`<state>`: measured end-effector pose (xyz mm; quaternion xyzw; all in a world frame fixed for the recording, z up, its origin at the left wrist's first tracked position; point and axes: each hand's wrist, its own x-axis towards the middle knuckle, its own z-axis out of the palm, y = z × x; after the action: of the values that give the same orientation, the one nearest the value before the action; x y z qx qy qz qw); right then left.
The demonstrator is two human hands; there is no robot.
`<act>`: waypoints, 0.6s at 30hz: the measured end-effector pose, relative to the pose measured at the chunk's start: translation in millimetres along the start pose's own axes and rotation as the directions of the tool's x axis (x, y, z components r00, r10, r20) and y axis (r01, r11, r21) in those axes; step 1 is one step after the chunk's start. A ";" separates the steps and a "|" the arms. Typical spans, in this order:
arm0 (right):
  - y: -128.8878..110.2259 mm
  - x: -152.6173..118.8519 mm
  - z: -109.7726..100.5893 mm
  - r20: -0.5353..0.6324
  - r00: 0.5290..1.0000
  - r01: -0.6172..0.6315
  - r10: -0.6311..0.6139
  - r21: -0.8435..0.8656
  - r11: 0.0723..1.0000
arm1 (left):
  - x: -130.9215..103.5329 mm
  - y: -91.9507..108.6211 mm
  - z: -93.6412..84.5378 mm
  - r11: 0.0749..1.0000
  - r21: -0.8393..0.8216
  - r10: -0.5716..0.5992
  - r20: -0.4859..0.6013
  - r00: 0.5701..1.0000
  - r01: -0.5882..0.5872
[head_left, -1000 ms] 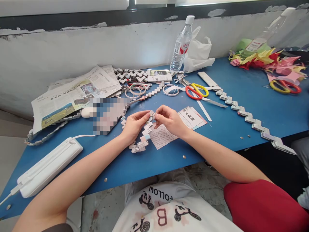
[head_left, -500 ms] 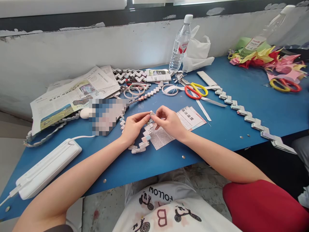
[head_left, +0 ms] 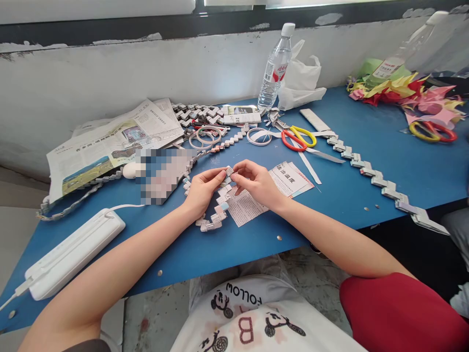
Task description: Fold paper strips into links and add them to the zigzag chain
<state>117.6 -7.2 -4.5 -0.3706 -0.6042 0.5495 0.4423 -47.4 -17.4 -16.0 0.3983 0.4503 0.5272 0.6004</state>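
Note:
Between both hands is the end of a zigzag chain [head_left: 222, 209] of folded newspaper strips, which hangs down and curls on the blue table [head_left: 176, 254]. My left hand [head_left: 205, 189] pinches the chain's end between thumb and fingers. From the other side, my right hand [head_left: 253, 182] closes its thumb and fingertips on the same end piece. Below the right hand lie cut newspaper pieces [head_left: 246, 209], with a printed sheet [head_left: 284, 178] just beyond. The rest of the chain runs behind my left hand and is partly hidden.
Scissors [head_left: 298, 138] with red and yellow handles and tape rolls [head_left: 259, 137] lie ahead. A water bottle [head_left: 274, 73] stands by a plastic bag [head_left: 302, 80]. Newspapers [head_left: 146, 122] and a white power strip [head_left: 75, 254] are left; another paper chain [head_left: 383, 181] is right.
The fingers have shifted slightly on the chain's end, and the right fingertips sit a little apart from the left thumb. The view has moved a little; everything else is still.

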 end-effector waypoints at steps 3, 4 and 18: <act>1.8 -0.5 0.1 -0.008 1.000 0.012 -0.013 -0.024 1.000 | 0.3 -1.3 -1.0 0.999 0.028 0.014 0.015 1.000 -0.014; 2.4 -0.8 0.1 -0.012 1.000 0.015 -0.016 -0.032 0.999 | -0.2 -1.1 -0.9 0.998 0.053 0.024 0.013 1.000 -0.024; 1.6 -2.5 1.6 -0.017 0.998 0.062 -0.067 -0.192 0.979 | -13.2 4.9 7.8 0.934 0.270 0.248 -0.022 0.969 -0.233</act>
<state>116.9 -9.9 -6.4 -0.3981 -0.6607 0.4697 0.4293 -41.7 -29.8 -7.6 0.5124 0.4815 0.5423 0.4599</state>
